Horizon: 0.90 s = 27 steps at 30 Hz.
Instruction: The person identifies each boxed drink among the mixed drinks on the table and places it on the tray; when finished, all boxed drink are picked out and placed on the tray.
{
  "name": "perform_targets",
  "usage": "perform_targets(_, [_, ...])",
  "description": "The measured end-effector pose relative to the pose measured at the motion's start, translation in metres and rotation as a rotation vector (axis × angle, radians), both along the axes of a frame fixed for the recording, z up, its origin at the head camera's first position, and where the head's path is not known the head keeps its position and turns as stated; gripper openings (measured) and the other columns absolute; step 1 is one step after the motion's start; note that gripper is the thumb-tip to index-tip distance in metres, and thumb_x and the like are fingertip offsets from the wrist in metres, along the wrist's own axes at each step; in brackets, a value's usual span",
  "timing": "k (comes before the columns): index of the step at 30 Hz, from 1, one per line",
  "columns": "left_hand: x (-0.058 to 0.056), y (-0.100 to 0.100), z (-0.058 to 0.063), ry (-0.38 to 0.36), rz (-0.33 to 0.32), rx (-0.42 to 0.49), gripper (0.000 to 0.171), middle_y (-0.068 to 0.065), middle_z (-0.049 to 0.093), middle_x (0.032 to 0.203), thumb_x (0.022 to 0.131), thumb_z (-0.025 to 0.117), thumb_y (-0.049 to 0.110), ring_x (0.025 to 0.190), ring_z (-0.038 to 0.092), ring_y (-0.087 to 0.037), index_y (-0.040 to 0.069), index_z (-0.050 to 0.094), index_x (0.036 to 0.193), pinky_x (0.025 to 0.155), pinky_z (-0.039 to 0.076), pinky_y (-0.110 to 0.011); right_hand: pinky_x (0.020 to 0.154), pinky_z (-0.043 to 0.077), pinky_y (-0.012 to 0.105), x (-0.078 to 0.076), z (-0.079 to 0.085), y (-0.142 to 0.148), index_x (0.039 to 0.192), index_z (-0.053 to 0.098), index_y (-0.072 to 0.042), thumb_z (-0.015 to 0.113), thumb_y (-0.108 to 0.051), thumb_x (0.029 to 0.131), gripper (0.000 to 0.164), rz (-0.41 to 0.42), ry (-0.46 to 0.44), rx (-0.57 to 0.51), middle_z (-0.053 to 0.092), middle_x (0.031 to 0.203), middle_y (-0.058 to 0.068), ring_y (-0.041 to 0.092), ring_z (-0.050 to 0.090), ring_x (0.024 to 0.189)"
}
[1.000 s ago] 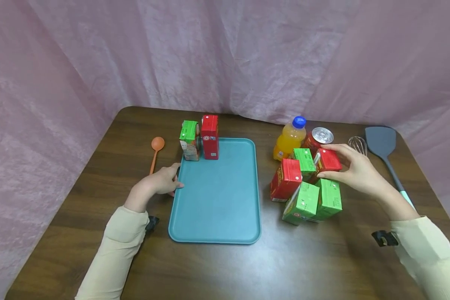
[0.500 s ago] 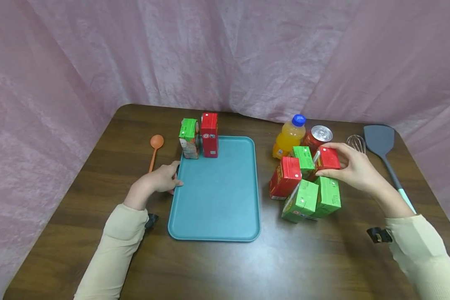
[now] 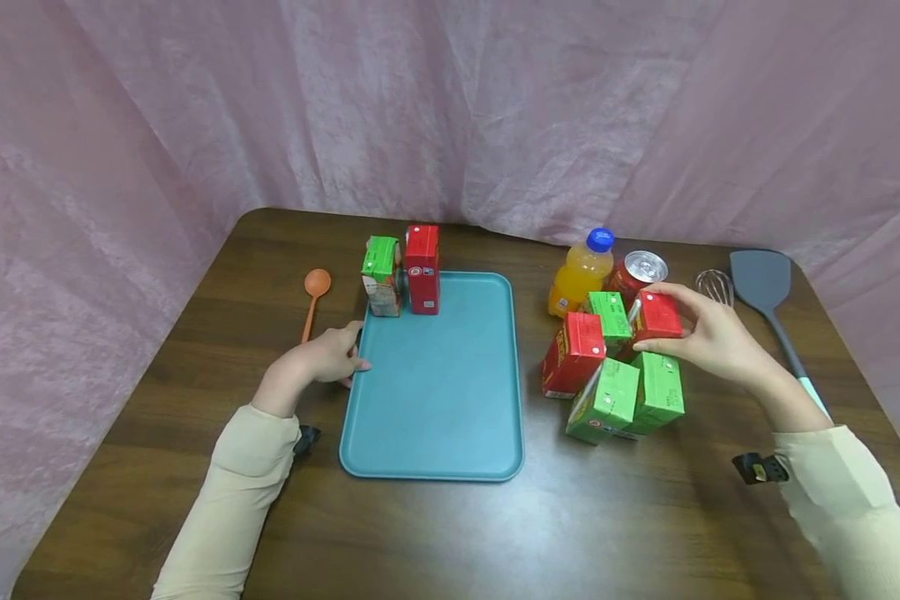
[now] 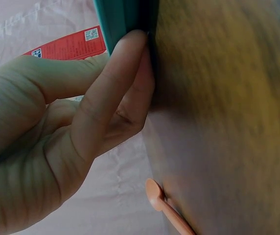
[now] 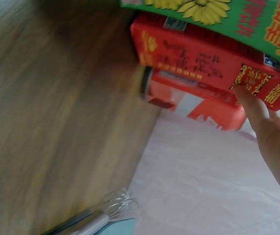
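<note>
In the head view, your left hand (image 3: 318, 360) pinches the left rim of the tray (image 3: 431, 400), thumb on the inner side, probably to steady it. At the tray's far left corner, a green carton (image 3: 380, 279) and a red carton (image 3: 423, 271) stand upright close together, perhaps set against the edge to leave room. Well to the tray's right, your right hand (image 3: 720, 337) is spread only as wide as a second red carton (image 3: 658, 317), with thumb and fingers on opposite sides near its top; that hold likely suits the crowd of cartons around it. The orange bottle (image 3: 581, 279) and can (image 3: 645, 267) also stand right of the tray. The spoon (image 3: 317, 283) lies to its left, the whisk (image 3: 715, 287) and turner (image 3: 761, 281) farthest to its right.

In the left wrist view, your fingers close on the tray's edge, leaving little gap.

In the right wrist view, your fingertip presses the second red carton's printed face on the side by the can, seemingly a light hold. I cannot tell whether that carton, out to the tray's right, has left the table.
</note>
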<state>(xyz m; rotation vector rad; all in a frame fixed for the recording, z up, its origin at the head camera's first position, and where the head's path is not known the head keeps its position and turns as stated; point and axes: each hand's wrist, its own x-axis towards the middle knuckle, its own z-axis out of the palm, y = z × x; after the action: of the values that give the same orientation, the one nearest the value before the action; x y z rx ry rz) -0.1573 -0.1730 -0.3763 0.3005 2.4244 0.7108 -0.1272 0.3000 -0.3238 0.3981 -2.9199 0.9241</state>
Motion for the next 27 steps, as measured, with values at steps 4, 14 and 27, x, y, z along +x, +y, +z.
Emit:
perform_targets(4, [0.0,0.0,-0.002,0.005,-0.009,0.007,0.072,-0.01,0.049,0.075,0.086,0.054,0.016,0.057,0.058,-0.016,-0.003,0.007,0.137,0.061,0.045,-0.026,0.053,0.044,0.022,0.003,0.009,-0.003,0.12,0.048,-0.023,0.079,-0.035,0.057,0.071,-0.04,0.023,0.022,0.059,0.097,0.006,0.011,0.053,0.068])
perform_targets(14, [0.0,-0.001,-0.001,0.006,-0.001,0.0,0.072,-0.011,0.049,0.076,0.086,0.055,0.016,0.057,0.058,-0.015,-0.003,0.008,0.137,0.062,0.045,-0.027,0.063,0.037,0.006,0.019,0.066,-0.012,0.118,0.053,-0.02,0.081,-0.007,0.055,0.071,-0.067,0.229,-0.087,0.055,0.098,-0.014,-0.005,0.051,0.081])
perform_targets(27, [0.0,-0.001,-0.004,0.002,0.009,-0.032,0.072,-0.011,0.05,0.076,0.086,0.054,0.018,0.058,0.058,-0.015,-0.001,0.007,0.137,0.063,0.043,-0.027,0.069,0.042,0.011,0.036,0.112,-0.064,0.117,0.054,-0.003,0.072,0.018,0.052,0.07,-0.066,0.399,-0.429,0.056,0.1,0.002,0.009,0.052,0.079])
